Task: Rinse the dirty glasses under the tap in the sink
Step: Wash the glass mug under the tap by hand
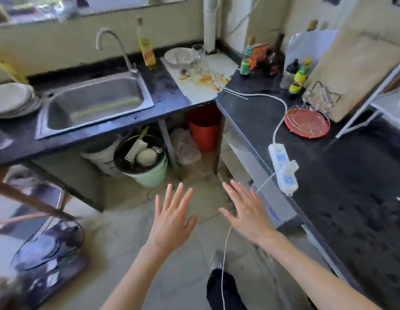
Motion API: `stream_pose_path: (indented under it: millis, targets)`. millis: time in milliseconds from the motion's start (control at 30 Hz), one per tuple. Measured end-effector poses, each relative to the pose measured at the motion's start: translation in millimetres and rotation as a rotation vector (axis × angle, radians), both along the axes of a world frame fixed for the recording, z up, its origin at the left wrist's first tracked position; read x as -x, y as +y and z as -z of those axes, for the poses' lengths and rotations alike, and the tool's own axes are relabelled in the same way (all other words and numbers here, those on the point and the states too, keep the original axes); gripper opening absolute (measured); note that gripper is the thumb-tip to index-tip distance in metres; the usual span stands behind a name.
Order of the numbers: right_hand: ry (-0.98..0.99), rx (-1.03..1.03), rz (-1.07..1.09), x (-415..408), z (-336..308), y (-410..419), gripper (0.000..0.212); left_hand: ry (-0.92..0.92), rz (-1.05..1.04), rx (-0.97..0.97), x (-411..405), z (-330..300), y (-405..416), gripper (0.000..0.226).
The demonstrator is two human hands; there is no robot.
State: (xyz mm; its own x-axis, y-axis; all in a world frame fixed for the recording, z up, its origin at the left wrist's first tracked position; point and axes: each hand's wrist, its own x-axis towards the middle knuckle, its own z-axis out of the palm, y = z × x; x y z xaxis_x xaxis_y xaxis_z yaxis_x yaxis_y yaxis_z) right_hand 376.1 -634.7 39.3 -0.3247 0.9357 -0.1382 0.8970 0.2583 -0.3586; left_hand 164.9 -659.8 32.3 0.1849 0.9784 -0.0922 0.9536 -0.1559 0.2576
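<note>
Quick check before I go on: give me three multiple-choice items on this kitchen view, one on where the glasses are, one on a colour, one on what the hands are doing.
1. The glasses stand:
A in the sink
B on the counter right of the sink
C on the floor

2. The bucket under the counter is:
A red
B blue
C white

3. The left hand and right hand are:
A holding glasses
B on the tap
C open, empty

Key: B, beside a plate, the sink empty; A, plainly red; C, fingers spread above the floor.
</note>
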Motion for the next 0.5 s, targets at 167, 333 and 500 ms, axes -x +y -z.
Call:
stream_pose_path:
  millis: [167,333,500]
  targets:
    - [0.044,-0.074,-0.108,50.5,-4.5,94.5,0.08,0.015,-0.135,-0.082,48.1,-8.1,61.7,0.082]
    - [0.045,-0.125,-0.185,78.6,-22.5,204.8,0.065,0.051,-0.249,-0.061,68.2,-19.3,159.5,0.071]
    - [0.013,-0.171,-0.196,82.4,-40.2,299.8,0.064,0.015,-0.218,-0.066,54.1,-35.0,242.9,0.073]
